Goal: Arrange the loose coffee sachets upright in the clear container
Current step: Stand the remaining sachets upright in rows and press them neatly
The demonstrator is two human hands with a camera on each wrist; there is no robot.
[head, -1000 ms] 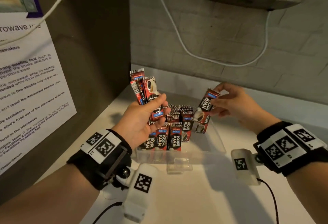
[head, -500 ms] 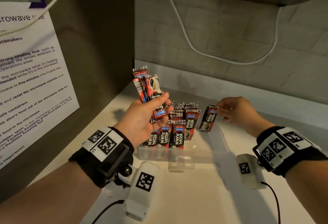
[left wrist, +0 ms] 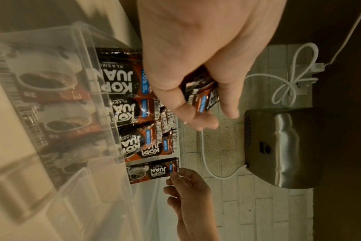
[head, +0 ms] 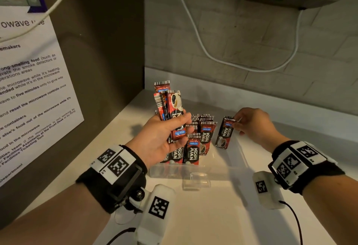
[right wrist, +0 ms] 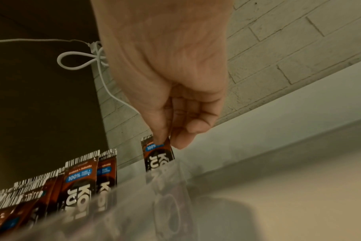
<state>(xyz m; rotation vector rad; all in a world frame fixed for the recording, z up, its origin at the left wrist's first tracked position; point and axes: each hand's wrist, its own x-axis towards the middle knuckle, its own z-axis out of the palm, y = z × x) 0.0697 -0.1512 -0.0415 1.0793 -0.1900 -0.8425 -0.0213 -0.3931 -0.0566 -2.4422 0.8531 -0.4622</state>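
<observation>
Inside clear container [head: 195,173], right hand's [head: 253,124] sachet [head: 224,135], now lower.

- Your head camera looks forward and down over both forearms at the clear container [head: 195,171] on the counter.
- Your left wrist camera, rolled sideways, sits close behind the left hand [left wrist: 196,65], with the container's wall beside its fingers.
- Your right wrist camera looks along the right hand [right wrist: 171,78], low by the container's rim.
- All three share the pinched sachet [head: 224,134] at the right fingertips.
</observation>
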